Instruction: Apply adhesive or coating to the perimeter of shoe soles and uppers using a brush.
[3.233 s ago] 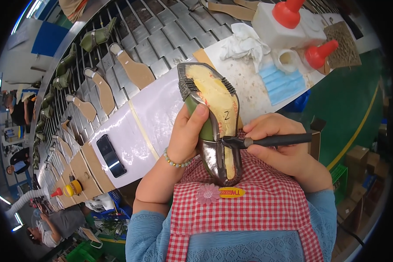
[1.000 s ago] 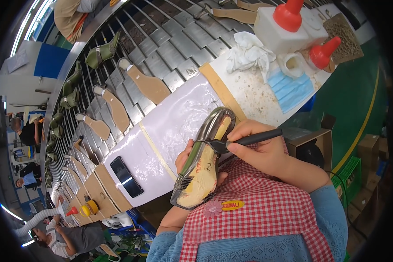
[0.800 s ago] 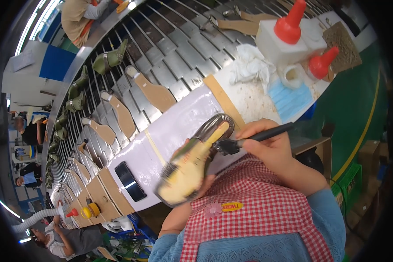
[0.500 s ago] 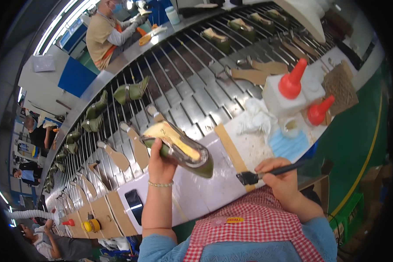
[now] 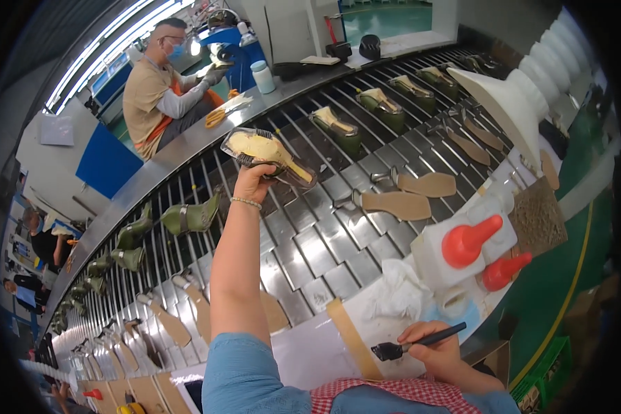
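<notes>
One shoe [image 5: 259,148] is in my left hand [image 5: 257,178], far off over the metal track [image 5: 317,276], pale sole up; whether it touches the bars I cannot tell. The hand is closed on its near edge with some fingers hidden, a grip that seems to keep skin off most of the sole. Near and to the right, my right hand [image 5: 431,348] pinches a black brush [image 5: 389,352] by its handle, bristles pointing left, probably to keep my fingers clear of them. Farther right, other green shoes [image 5: 338,127] sit in a row, also pale side up, perhaps to guard that face. A white bottle [image 5: 429,257] with a red cap [image 5: 470,243] is on the right, I'd judge for easy reach, beside a crumpled cloth [image 5: 397,290]. I can read no label or writing on any of these.
</notes>
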Demonstrator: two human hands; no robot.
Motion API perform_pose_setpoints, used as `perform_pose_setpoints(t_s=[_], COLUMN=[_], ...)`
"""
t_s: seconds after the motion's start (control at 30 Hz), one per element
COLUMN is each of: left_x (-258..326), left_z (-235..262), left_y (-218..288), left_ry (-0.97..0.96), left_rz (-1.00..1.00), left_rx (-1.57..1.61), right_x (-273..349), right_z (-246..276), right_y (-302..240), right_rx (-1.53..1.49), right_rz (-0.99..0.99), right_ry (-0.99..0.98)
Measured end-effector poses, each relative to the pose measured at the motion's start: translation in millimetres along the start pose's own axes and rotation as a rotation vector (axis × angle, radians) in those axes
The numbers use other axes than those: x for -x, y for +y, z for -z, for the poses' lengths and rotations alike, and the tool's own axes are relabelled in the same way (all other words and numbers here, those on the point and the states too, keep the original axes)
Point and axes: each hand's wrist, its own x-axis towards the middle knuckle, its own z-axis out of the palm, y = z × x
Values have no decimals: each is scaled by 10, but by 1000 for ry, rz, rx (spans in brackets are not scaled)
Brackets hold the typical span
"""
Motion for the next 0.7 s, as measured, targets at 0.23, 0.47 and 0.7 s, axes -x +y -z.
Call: perform_pose_setpoints(t_s=[0.23,0.47,0.7], left_x=[-738,29,568], left_z=[566,1205,2018], left_y=[-378,471,949], left_ry=[179,248,145], left_rz=[20,-230,367], left_rx=[-13,-1561,-2618], right_x=[-273,-338,-453], right_z=[46,-52,-265], right_y=[64,97,96], right_rx=[-9,36,22], right_rz=[-60,-58,-128], right_ry=[3,-50,-6])
